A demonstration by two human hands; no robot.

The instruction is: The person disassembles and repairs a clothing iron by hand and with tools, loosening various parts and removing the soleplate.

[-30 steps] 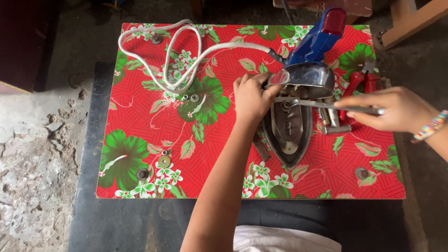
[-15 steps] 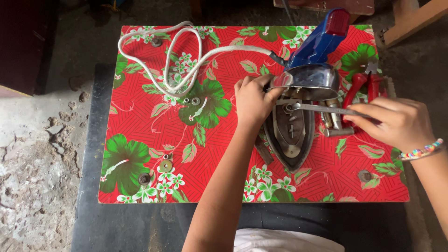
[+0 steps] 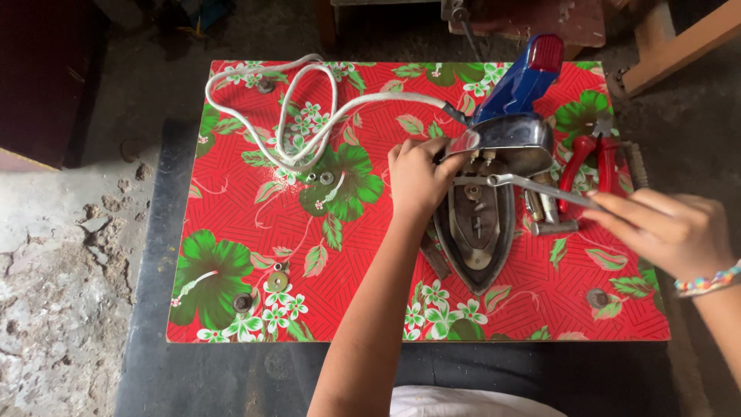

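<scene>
An opened electric iron lies on a red flowered board [image 3: 255, 232]: its metal soleplate [image 3: 475, 239] is bare, and the chrome cover with a blue handle [image 3: 519, 85] is tipped back behind it. My left hand [image 3: 421, 177] grips the cover's left edge. My right hand [image 3: 668, 232] holds a metal wrench [image 3: 540, 187] whose head reaches over the rear of the soleplate. A white power cord [image 3: 309, 116] loops away from the iron to the left.
Red-handled pliers [image 3: 588, 158] and small metal parts [image 3: 552, 216] lie right of the iron. Washers and screws [image 3: 320, 177] sit near the cord, more [image 3: 266, 286] at the front left. The board rests on a dark table [image 3: 147, 309]; wooden furniture [image 3: 679, 46] stands at back right.
The view has shifted a little. My right hand has drawn slightly right and lower with the wrench; my left hand stays on the cover's edge.
</scene>
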